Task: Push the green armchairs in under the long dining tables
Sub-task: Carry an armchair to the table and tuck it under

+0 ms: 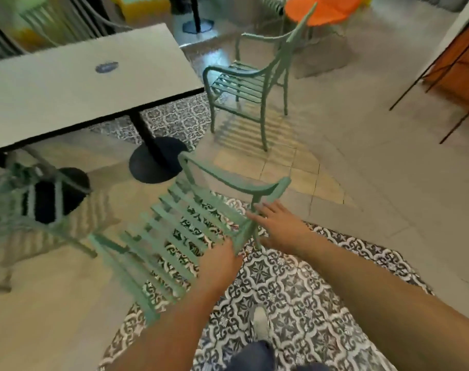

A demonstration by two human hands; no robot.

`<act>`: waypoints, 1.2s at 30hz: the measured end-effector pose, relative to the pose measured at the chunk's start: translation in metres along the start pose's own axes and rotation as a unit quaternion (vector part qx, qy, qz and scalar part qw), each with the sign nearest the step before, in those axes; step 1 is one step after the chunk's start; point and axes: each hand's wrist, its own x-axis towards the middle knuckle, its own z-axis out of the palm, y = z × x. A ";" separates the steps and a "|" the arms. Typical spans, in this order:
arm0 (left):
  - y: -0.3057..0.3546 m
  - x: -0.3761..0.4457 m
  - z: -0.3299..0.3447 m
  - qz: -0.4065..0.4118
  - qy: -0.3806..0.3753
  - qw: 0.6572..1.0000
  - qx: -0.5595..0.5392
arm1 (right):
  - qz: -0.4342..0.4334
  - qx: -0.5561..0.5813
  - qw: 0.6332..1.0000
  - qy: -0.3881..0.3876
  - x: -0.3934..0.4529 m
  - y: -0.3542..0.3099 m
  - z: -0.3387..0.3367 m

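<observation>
Both hands on pale-green slatted metal armchair point(180, 223): left hand point(220, 261) grasps backrest, right hand point(279, 226) fingers extended. Advise level push, centred toward grey rectangular dining table point(80, 84).

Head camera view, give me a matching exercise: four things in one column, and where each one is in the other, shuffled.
1. near armchair
2. far armchair
3. sticker
4. orange seat

A. on the tabletop
B. top of the view, behind the far armchair
C. under both hands
D. standing off the table's end

Pairs: 1-C, 2-D, 3-A, 4-B
</observation>
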 end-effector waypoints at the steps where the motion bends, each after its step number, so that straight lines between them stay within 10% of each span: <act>1: -0.002 -0.002 0.001 -0.005 0.004 1.000 -0.015 | -0.016 -0.007 1.000 -0.009 0.007 0.006 -0.001; 19: -0.035 -0.071 0.022 -0.168 0.061 0.982 -0.052 | -0.158 -0.081 0.984 0.002 0.038 0.016 0.023; 36: -0.177 -0.132 -0.012 -0.202 0.049 0.978 0.013 | -0.097 -0.030 0.995 -0.008 0.034 -0.141 0.036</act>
